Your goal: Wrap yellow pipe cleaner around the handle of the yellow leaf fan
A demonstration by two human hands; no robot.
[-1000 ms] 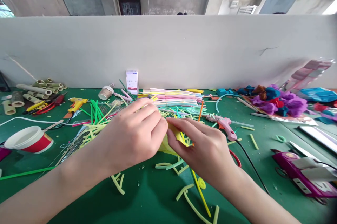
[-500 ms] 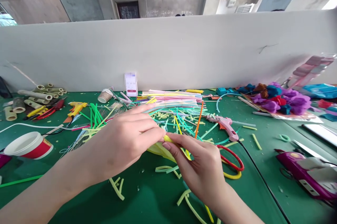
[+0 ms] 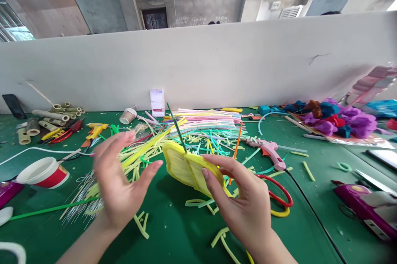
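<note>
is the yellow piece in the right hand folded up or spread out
Spread out: the yellow piece shows broad, pale panels inside a brighter yellow rim, with the right hand pinching one edge.

Sheer, cloth-like yellow piece point(image 3: 179, 170), smooth green tabletop point(image 3: 173, 237).

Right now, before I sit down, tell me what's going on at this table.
A person's right hand pinches a yellow-edged panel between thumb and fingers, above the green table. A dark green stick juts up at the panel's upper edge. The left hand is open, apart from the panel. A pink glue gun lies beyond the right hand.
</note>
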